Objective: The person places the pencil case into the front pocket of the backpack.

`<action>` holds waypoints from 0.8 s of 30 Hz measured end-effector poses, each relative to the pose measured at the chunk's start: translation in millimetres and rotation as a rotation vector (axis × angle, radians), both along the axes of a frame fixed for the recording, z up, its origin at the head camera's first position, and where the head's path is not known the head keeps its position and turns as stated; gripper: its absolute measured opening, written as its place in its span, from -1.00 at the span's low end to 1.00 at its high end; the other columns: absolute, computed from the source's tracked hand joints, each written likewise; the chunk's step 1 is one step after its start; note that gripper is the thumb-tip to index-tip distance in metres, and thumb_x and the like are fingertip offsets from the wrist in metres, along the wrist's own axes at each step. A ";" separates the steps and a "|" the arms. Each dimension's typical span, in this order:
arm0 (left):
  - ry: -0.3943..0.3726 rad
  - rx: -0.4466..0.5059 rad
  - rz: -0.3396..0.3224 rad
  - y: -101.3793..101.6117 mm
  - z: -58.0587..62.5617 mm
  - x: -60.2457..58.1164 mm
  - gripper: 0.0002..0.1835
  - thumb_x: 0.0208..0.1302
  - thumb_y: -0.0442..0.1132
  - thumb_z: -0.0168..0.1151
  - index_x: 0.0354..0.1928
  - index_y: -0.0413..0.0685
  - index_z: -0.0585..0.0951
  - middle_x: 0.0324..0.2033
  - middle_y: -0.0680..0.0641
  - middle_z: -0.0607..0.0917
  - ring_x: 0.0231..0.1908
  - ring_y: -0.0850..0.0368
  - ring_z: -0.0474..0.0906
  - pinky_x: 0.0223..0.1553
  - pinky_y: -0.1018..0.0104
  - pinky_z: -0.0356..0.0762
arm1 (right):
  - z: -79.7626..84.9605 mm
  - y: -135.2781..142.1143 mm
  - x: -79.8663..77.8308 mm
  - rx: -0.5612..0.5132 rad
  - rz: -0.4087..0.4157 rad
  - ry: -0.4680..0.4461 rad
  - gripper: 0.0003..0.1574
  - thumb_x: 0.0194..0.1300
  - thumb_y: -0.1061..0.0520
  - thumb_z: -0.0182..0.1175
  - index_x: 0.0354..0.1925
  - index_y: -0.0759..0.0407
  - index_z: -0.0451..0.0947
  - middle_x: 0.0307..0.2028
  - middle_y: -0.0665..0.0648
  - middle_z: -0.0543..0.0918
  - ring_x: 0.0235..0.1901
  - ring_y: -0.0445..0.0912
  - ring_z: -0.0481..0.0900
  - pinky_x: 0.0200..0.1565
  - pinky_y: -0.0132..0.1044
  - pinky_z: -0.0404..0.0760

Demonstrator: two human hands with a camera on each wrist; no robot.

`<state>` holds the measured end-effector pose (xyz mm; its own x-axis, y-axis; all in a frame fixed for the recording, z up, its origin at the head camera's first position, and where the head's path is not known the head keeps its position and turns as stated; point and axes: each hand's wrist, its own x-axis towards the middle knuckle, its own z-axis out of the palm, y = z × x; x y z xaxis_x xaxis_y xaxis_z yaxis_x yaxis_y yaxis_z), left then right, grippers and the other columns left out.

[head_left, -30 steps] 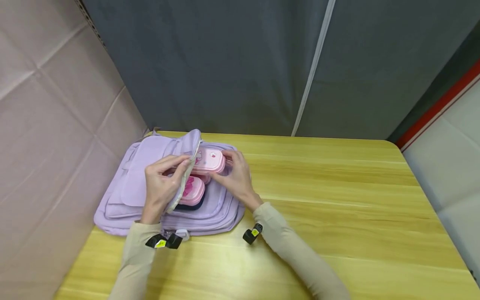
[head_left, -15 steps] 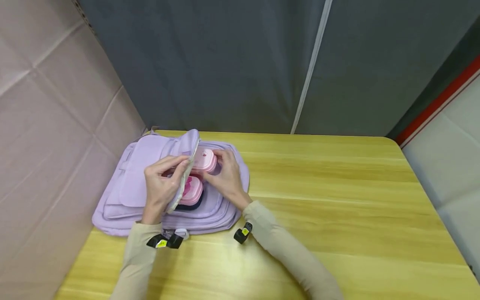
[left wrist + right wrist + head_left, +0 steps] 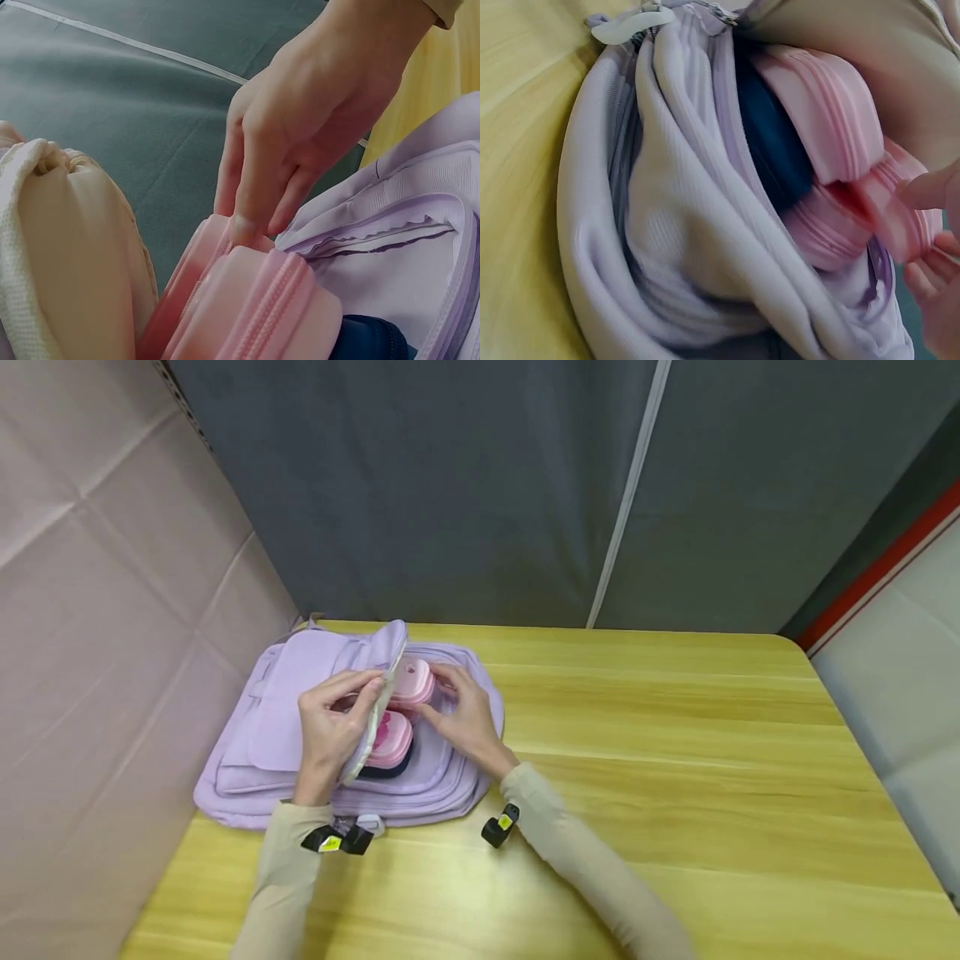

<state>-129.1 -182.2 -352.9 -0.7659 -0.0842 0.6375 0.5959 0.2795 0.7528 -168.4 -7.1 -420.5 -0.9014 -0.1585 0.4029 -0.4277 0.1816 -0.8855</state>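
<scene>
A lilac backpack (image 3: 281,731) lies on the table with its front compartment unzipped. My left hand (image 3: 326,731) pinches the edge of its raised front flap (image 3: 377,714), whose cream lining faces the opening. At the far side of the opening, my right hand (image 3: 468,722) grips the end of a pink pencil case (image 3: 414,680) between thumb and fingers; the flap covers its other end. Nearer me, a second pink pencil case (image 3: 392,740) sits over a dark blue item (image 3: 772,142). In the right wrist view, another pink case (image 3: 829,232) shows lower between them.
The wooden table (image 3: 660,760) extends to the right of the bag. A pale wall covering (image 3: 135,677) rises close on the left, and a dark grey curtain (image 3: 450,510) hangs behind the table. A white buckle (image 3: 371,824) lies at the bag's near edge.
My right hand has moved left with the pink pencil case, so more of the case is under the flap. The left hand keeps its hold on the flap edge.
</scene>
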 end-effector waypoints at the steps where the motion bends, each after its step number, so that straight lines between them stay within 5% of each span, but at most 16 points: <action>1: -0.001 0.006 0.001 -0.3 0.0 -0.4 -0.88 0.18 -0.57 0.35 -0.24 -0.43 0.76 -0.29 0.19 0.80 -0.33 0.40 0.70 -0.31 0.59 0.67 | -0.4 2.5 -0.7 -0.027 0.017 -0.005 -0.30 0.12 0.27 0.50 0.23 0.29 0.52 0.19 0.25 0.61 0.20 0.09 0.62 0.25 -0.25 0.60; 12: -0.024 -0.003 -0.006 -5.4 -0.4 -1.2 -0.88 0.20 -0.54 0.35 -0.22 -0.42 0.76 -0.28 0.28 0.78 -0.32 0.41 0.71 -0.29 0.58 0.68 | 1.1 4.0 -8.0 -0.195 0.083 -0.126 -0.45 0.10 0.36 0.49 0.08 0.42 0.61 0.10 0.34 0.68 0.07 0.15 0.72 0.14 -0.24 0.68; 18: -0.066 -0.023 0.029 -2.7 -0.8 -1.1 -0.86 0.19 -0.51 0.38 -0.21 -0.36 0.78 -0.29 0.09 0.82 -0.34 0.43 0.71 -0.31 0.62 0.65 | 0.6 6.5 -7.7 -0.123 0.063 -0.120 -0.49 0.14 0.29 0.50 0.06 0.38 0.63 0.07 0.30 0.70 0.04 0.13 0.73 0.10 -0.38 0.68; 24: -0.077 -0.130 0.051 5.5 0.5 -2.2 -0.85 0.17 -0.43 0.45 -0.20 -0.19 0.81 -0.27 -0.20 0.82 -0.33 0.47 0.70 -0.29 0.62 0.66 | 5.4 27.4 -3.9 -0.020 0.025 -0.081 -0.58 0.26 0.27 0.38 0.08 0.38 0.60 0.05 0.34 0.69 0.07 0.17 0.70 0.15 -0.18 0.69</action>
